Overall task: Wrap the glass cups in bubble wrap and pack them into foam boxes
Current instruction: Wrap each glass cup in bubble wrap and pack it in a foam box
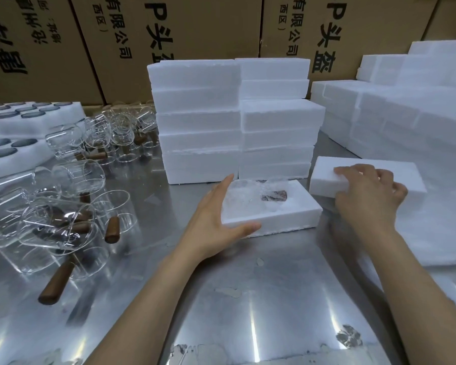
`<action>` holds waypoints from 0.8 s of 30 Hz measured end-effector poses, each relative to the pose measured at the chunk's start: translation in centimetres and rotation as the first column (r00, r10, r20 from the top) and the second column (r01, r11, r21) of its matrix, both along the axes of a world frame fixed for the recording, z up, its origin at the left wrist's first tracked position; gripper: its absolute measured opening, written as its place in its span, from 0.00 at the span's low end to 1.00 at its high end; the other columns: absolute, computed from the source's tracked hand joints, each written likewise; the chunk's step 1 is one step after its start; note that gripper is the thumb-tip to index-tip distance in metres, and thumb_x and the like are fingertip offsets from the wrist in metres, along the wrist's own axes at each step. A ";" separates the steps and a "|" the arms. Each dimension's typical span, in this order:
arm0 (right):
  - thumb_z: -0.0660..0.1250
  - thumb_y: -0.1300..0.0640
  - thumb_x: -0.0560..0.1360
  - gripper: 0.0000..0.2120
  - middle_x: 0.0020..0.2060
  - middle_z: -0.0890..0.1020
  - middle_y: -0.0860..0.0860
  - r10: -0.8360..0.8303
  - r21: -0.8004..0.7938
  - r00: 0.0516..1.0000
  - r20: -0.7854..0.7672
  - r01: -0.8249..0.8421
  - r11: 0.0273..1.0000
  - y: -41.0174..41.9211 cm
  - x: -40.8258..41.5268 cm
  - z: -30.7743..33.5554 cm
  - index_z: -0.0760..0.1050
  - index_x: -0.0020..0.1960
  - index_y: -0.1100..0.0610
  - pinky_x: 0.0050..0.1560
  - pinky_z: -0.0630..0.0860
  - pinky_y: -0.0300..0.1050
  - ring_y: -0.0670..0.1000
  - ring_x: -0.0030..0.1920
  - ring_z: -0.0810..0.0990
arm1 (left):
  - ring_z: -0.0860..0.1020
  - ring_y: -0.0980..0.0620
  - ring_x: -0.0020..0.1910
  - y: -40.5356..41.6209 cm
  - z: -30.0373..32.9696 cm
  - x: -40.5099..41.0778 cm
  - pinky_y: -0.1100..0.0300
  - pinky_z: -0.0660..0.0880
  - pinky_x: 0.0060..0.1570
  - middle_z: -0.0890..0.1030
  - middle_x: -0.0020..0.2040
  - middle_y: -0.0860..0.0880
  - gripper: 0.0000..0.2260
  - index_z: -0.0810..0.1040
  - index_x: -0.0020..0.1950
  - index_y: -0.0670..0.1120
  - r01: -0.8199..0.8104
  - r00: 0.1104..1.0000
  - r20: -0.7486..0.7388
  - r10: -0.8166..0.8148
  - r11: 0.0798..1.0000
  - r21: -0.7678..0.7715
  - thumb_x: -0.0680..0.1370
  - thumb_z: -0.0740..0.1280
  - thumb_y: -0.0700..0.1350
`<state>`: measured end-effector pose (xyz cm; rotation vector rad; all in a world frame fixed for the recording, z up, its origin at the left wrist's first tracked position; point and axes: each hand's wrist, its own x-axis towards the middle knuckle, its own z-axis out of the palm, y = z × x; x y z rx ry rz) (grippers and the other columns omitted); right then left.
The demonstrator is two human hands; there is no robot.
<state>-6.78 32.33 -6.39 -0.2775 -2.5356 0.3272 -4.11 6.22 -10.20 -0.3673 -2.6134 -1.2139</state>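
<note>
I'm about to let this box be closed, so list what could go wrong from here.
1. The wrapped cup bulges in the open foam box; the foam lid under the right hand may not seat flat and could press on the glass.
2. The left hand only braces the box's side, so the box might slide on the metal table.
3. Loose glass cups lie close by the left arm and could get knocked.

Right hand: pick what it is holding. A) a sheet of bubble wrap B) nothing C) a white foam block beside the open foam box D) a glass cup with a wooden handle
C: the right hand has its fingers curled over the white foam block, just right of the open foam box holding the wrapped cup.
</note>
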 end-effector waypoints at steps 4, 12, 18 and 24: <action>0.63 0.65 0.73 0.22 0.66 0.73 0.53 0.014 -0.018 1.000 -0.013 -0.014 1.000 0.2 0.0 0.1 0.75 0.64 0.50 0.69 0.50 0.57 0.58 0.67 0.63 | 0.55 0.61 0.75 0.0 0.0 0.0 0.65 0.54 0.68 0.57 0.75 0.64 0.45 0.50 0.77 0.63 0.005 1.000 -0.001 -0.005 1.000 -0.009 0.67 0.74 0.62; 0.66 0.65 0.70 0.26 0.67 0.72 0.54 -0.022 -0.002 1.000 -0.018 0.022 1.000 0.3 -0.9 -0.9 0.72 0.68 0.53 0.67 0.53 0.57 0.60 0.67 0.62 | 0.55 0.60 0.75 -0.1 0.2 0.1 0.63 0.56 0.70 0.57 0.76 0.64 0.46 0.49 0.77 0.62 0.016 1.000 0.009 -0.016 1.000 -0.020 0.67 0.74 0.63; 0.69 0.56 0.73 0.25 0.67 0.73 0.54 0.154 -0.039 0.894 -0.421 -0.188 0.981 -0.8 0.2 1.1 0.70 0.70 0.53 0.61 0.60 0.53 0.62 0.64 0.68 | 0.53 0.61 0.76 -0.5 0.1 -0.1 0.56 0.55 0.74 0.55 0.77 0.63 0.50 0.49 0.78 0.60 0.011 0.998 0.064 -0.013 0.999 0.036 0.63 0.74 0.65; 0.68 0.53 0.71 0.23 0.59 0.79 0.54 0.620 0.280 0.648 -0.443 -0.556 0.782 -6.3 2.7 1.9 0.75 0.65 0.55 0.59 0.70 0.54 0.60 0.56 0.78 | 0.64 0.71 0.66 -0.6 0.1 -0.1 0.69 0.63 0.63 0.64 0.71 0.68 0.48 0.54 0.76 0.62 0.033 0.994 0.100 -0.050 0.986 0.163 0.62 0.77 0.62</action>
